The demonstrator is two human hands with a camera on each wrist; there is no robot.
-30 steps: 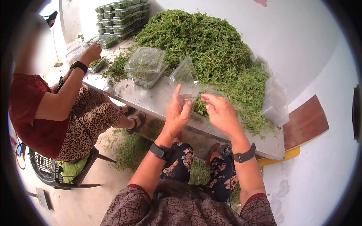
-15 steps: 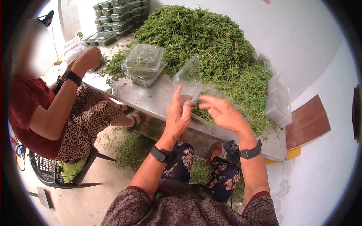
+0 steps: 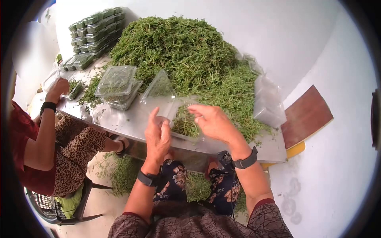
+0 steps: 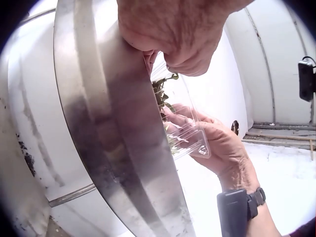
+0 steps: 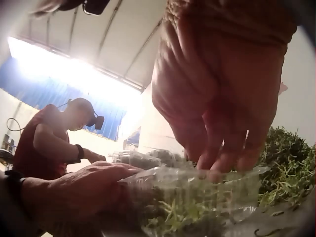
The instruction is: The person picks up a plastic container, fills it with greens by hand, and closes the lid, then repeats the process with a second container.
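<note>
A clear plastic clamshell box (image 5: 197, 197) with green leafy stems inside stands at the table's near edge, its lid (image 3: 160, 91) tilted up. My left hand (image 3: 157, 139) holds the box at its left side, index finger pointing up and thumb apart from it. From above, my right hand (image 3: 214, 122) reaches over the greens (image 3: 185, 123) in the box. Its fingers hang down with gaps between them in the right wrist view, the fingertips at the rim. Through the clear wall, the left wrist view shows part of the right hand (image 4: 222, 148).
A big heap of greens (image 3: 178, 51) covers the back of the metal table (image 3: 133, 125). Closed boxes (image 3: 117, 85) stand left of the lid, with a tall stack (image 3: 97, 29) behind. Nested clear containers (image 3: 268, 103) lie right. Another person (image 3: 41, 146) works at the left.
The head view has swung so the table and box sit further left. My right hand has shifted over the box and its fingers now point into it. The left hand stays at the box.
</note>
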